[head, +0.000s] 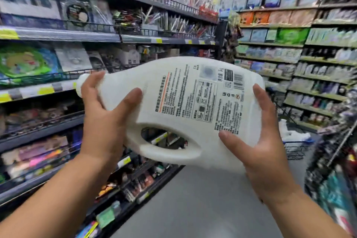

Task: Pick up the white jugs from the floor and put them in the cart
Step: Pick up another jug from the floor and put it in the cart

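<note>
I hold a large white jug (173,106) sideways in front of me at chest height, its cap pointing left and its printed back label facing me. My left hand (105,120) grips the neck end, thumb across the front and fingers behind. My right hand (264,141) grips the base end, thumb on the label and fingers round the bottom. The jug's handle hole faces down between my hands. Behind the jug at the right, part of a black wire cart (295,149) shows, with something white and plastic (291,133) lying in it.
Stocked store shelves (58,87) run along the left of the aisle, and more shelves (309,63) line the right and far end. A dark display rack (332,160) stands close at my right. Grey floor (202,199) lies below my hands.
</note>
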Motion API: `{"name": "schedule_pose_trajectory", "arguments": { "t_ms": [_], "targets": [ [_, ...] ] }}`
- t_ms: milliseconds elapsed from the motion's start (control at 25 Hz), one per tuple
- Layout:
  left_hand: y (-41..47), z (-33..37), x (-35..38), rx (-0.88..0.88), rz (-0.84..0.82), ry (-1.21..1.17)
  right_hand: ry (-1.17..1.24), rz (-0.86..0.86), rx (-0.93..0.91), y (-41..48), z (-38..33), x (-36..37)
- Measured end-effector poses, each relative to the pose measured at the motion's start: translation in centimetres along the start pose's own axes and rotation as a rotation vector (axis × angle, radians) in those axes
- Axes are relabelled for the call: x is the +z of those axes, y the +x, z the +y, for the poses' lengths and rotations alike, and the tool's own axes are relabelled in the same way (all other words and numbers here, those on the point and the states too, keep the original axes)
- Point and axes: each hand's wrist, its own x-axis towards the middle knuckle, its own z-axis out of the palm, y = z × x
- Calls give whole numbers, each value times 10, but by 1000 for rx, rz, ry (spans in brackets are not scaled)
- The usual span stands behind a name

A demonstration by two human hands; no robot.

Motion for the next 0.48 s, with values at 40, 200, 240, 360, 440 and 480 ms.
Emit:
{"name": "schedule_pose_trajectory", "arguments": {
  "t_ms": [40,200,240,360,440,480],
  "targets": [
    [-1,-8,21,-18,-21,-2,1,27,30,2,7,-18],
    [4,-61,104,-104,-112,-62,-44,108,132,24,50,-81],
    [7,-80,125,-131,-138,-82,-69,128,142,33,66,-95],
    [31,-142,183,-205,-179,-105,-140,206,172,69,119,-129],
    [53,-189,221,-245,-203,-123,-190,238,186,99,156,-145],
    [65,-212,241,-264,-221,-141,-224,267,188,114,173,-153]
  ]
}}
